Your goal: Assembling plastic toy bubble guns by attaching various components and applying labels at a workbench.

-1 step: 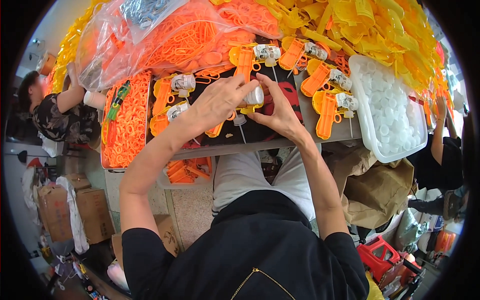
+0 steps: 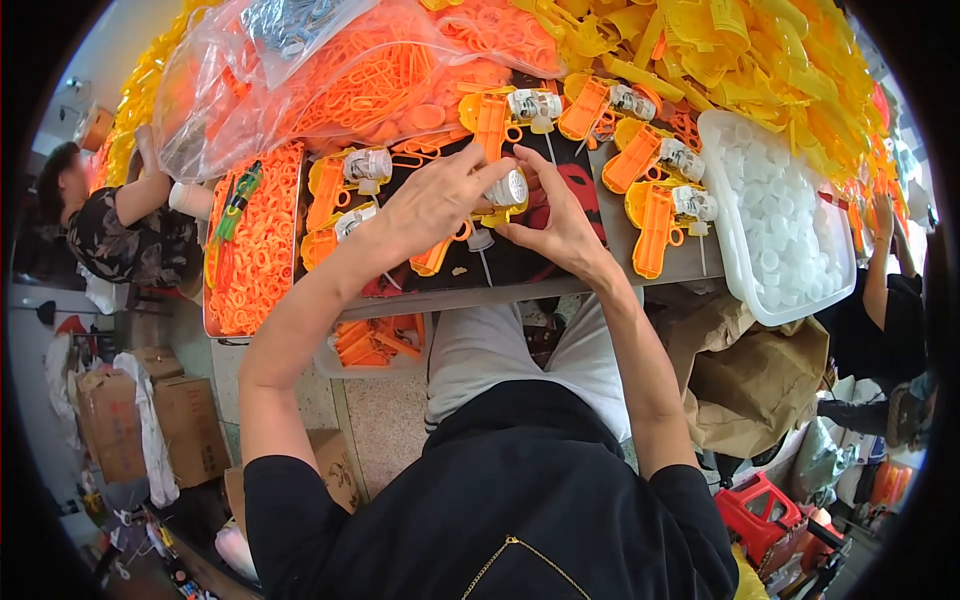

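Between my hands, over the near side of the table, is an orange and yellow toy gun with a small white bottle [image 2: 507,189] in it. My left hand [image 2: 440,198] is closed round its left side, and its fingertips reach the bottle. My right hand [image 2: 556,222] holds the yellow edge from the right, thumb below and index finger raised beside the bottle. The orange handle [image 2: 428,262] shows under my left hand, a white nozzle with a thin tube [image 2: 482,243] below. Similar toy guns [image 2: 655,232] lie round about. My palms hide much of the held one.
A tray of small orange rings [image 2: 250,270] stands left, a white tub of translucent caps [image 2: 775,290] right. Bagged orange parts [image 2: 370,85] and piled yellow shells [image 2: 720,60] cover the back. A brown paper bag [image 2: 760,370] stands below the table's right. Other people work at both sides.
The white bottle has turned slightly between my fingers, and its round end shows more of its face. Both hands stay in nearly the same place.
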### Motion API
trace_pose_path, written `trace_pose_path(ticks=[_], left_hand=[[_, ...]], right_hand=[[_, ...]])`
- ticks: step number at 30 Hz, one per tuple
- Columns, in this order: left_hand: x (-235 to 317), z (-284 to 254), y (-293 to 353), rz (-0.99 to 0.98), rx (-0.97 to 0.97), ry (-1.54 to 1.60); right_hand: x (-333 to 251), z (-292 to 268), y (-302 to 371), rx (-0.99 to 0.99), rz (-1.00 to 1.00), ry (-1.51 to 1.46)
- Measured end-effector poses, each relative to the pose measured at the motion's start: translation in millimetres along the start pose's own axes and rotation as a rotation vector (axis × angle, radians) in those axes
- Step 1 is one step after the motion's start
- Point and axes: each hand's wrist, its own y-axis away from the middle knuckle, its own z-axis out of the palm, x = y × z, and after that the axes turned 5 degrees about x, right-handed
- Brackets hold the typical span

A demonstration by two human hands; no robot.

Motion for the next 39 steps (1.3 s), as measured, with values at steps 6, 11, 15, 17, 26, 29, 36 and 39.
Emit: trace_pose_path(ticks=[6, 11, 15, 17, 26, 29, 36, 39], left_hand=[[-25.3, 0.7, 6.4, -0.029, 0.001, 0.287], [-37.0, -2.1, 6.0, -0.076, -0.054, 0.365], [-40.4, -2.4, 8.7, -0.101, -0.059, 0.373], [-39.2, -1.4, 8.4, -0.088, -0.053, 0.35], [-31.1, 0.1, 10.9, -0.114, -0.003, 0.452], [-31.2, 1.0, 13.0, -0.13, 0.04, 0.443], [-21.9, -1.4, 10.2, -0.188, 0.0, 0.358], [-8.0, 14.3, 4.3, -0.241, 0.011, 0.291]], right_hand=[[-8.6, -0.6, -3.5, -0.009, -0.014, 0.024], [-11.1, -3.1, -6.0, -0.007, 0.018, 0.023], [-10.9, -2.0, -8.5, -0.019, 0.059, 0.018], [-5.9, -1.2, -9.3, -0.001, 0.034, 0.013], [-9.5, 4.0, -10.7, 0.027, 0.026, 0.02], [-10.6, 4.4, -11.9, 0.032, 0.028, 0.033], [-9.9, -0.5, -11.8, -0.001, 0.015, 0.031], [2.8, -15.6, -6.3, -0.097, 0.087, -0.035]])
